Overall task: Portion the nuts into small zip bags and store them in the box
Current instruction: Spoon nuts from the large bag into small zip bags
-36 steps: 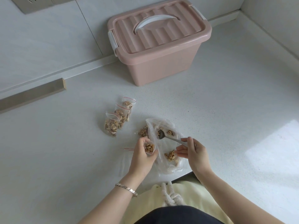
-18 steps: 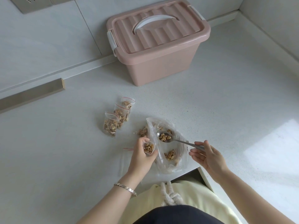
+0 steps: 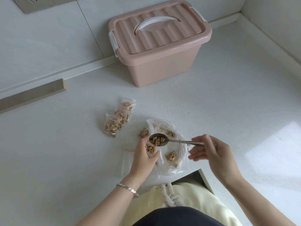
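Head view showed a white counter (image 3: 65,152) bounded by a wall (image 3: 48,46) across the upper left and a second wall at the upper right. The counter's front edge lay at lower centre, just below the work. Open counter lay at the left and right of the frame, and between the box (image 3: 161,66) and the bags.

Count:
- One pink box stood at upper centre against the wall, with its lid (image 3: 156,30) on.
- Three filled bags (image 3: 119,117) overlapped in a row left of centre, well apart from the box.
- One large bag (image 3: 172,160) lay open at centre and held scattered nuts (image 3: 171,156).
- One small bag (image 3: 150,149), part filled, was gripped upright in the left hand (image 3: 141,160), fingers curled round it, touching the large bag's left side.
- One spoon (image 3: 182,141), loaded with nuts, had its bowl at the small bag's mouth. The right hand (image 3: 216,152) pinched its handle end, the other fingers loosely spread.
- Flat bags (image 3: 128,159) lay under the left hand; their number could not be told.
- One brown strip (image 3: 32,95) ran along the wall foot at left.

A bracelet (image 3: 128,189) was on the left wrist.
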### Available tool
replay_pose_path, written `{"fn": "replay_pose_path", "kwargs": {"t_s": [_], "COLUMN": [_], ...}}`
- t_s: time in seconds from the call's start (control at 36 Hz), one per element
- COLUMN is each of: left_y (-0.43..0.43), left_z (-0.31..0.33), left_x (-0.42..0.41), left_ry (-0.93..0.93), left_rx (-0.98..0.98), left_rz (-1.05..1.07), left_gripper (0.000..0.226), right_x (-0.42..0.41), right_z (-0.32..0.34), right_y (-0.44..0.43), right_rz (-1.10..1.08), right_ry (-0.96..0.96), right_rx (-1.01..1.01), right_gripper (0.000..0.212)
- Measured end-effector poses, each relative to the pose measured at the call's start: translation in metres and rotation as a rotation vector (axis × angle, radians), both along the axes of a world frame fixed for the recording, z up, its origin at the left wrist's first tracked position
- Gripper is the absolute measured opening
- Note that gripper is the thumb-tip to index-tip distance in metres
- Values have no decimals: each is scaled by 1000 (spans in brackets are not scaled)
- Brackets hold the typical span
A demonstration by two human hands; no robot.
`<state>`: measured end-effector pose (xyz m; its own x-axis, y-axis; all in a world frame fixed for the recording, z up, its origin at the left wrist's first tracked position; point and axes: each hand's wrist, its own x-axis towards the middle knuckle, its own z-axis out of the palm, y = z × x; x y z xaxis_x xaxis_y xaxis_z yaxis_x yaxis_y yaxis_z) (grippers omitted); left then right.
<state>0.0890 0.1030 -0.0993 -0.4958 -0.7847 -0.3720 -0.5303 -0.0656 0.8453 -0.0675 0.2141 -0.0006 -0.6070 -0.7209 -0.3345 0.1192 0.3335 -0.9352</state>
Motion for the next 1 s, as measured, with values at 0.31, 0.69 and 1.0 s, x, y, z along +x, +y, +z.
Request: {"fn": "replay_pose_path", "kwargs": {"t_s": [0.31,0.69,1.0], "left_y": [1,-96,-94], "left_z": [8,-4,17], "left_x": [5,50,35], "left_ry": [67,-383,-455], "left_rx": [5,-151,-397], "left_rz": [88,479,373], "left_gripper": [31,43,89], "right_x": [14,1,2], "right_z": [1,-8,-10], "right_y": [5,12,13], "right_rz": [185,-56,-56], "right_ry": [507,322,373], "right_rx": [-140,31,35], "right_gripper": [37,32,31]}}
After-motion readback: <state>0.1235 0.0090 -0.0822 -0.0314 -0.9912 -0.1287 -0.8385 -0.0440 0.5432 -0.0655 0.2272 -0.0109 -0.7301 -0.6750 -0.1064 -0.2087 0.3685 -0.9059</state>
